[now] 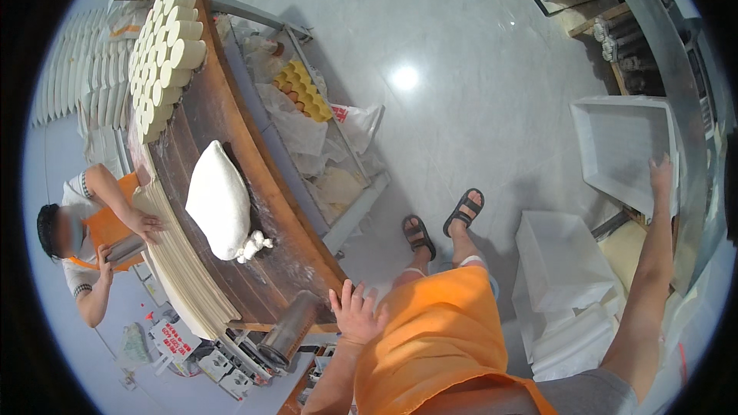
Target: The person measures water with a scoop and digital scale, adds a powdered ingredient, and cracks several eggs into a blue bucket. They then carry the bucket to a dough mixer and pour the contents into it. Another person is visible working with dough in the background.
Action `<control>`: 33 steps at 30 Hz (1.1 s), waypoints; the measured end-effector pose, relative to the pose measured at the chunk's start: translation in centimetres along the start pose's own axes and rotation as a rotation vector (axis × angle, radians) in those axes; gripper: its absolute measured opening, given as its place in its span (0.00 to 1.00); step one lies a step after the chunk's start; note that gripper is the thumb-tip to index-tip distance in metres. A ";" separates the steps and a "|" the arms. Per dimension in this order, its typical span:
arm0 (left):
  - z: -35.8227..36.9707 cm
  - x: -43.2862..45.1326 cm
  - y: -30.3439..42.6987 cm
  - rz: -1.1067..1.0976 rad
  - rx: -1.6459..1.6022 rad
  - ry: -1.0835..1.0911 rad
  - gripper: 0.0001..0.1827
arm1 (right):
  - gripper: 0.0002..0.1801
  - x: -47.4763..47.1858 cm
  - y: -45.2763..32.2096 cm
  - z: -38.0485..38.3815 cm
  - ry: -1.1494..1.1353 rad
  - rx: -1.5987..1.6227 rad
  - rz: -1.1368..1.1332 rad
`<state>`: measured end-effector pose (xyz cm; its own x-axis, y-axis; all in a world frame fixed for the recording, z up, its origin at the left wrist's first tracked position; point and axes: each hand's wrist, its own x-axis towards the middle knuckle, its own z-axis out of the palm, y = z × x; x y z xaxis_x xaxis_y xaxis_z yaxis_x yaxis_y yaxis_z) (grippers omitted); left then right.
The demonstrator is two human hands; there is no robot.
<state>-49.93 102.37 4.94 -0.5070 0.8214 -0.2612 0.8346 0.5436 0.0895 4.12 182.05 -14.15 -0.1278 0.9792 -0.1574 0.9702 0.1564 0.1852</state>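
My left hand (pixel 358 312), fingers apart, is at the corner of the wooden worktable (pixel 271 190), close to a shiny metal cylinder (pixel 291 328). At the right, my right hand (pixel 661 176) is at the side wall of a white plastic tray (pixel 617 150); whether its fingers grip the wall is too small to tell. On the floured wood lies a plump white cloth sack (pixel 219 202), its neck knotted. Beside it runs a long stack of layered pale dough sheets (pixel 184 265). Many pale cylindrical pieces (pixel 187 53) stand in rows at the table's far end.
Across the table a co-worker (pixel 106 213) in an orange apron holds a metal cylinder, one hand on the sheets. Below the table are plastic bags and a yellow egg tray (pixel 305 89). White bins (pixel 565 259) stand at my right, beside metal-edged shelving (pixel 677 69).
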 end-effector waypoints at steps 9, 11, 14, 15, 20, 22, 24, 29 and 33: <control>-1.0 6.6 -3.2 -0.142 -0.146 0.234 0.23 | 0.44 -14.9 -30.0 7.3 -0.354 0.325 -0.379; -1.6 7.0 -3.2 -0.169 -0.154 0.206 0.22 | 0.44 -20.3 -39.7 6.7 -0.570 0.378 -0.479; -1.6 7.3 -4.1 -0.120 -0.229 0.225 0.20 | 0.39 -27.4 -47.5 13.7 -0.517 0.562 -0.719; -1.7 7.7 -4.2 -0.113 -0.217 0.233 0.20 | 0.39 -30.1 -50.3 15.8 -0.408 0.531 -0.882; -2.7 7.7 -4.7 -0.119 -0.212 0.199 0.21 | 0.33 -39.8 -62.8 11.8 -0.364 0.748 -1.181; -2.0 6.8 -4.5 -0.167 -0.222 0.187 0.23 | 0.31 -40.6 -66.5 3.1 -0.844 0.729 -1.073; -2.5 6.8 -4.5 -0.183 -0.233 0.142 0.24 | 0.30 -39.4 -68.6 -2.6 -1.032 0.685 -1.006; -1.8 6.0 -4.4 -0.190 -0.244 0.175 0.24 | 0.33 -35.5 -69.1 -8.2 -0.900 0.410 -0.956; -2.2 6.6 -4.9 -0.172 -0.244 0.198 0.20 | 0.38 -28.0 -68.8 -4.3 -0.772 0.264 -0.958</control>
<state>-57.86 105.52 4.94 -0.6876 0.7187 -0.1034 0.6693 0.6826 0.2936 -59.98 144.47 -18.28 -0.7349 0.1420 -0.6631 0.5776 0.6435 -0.5023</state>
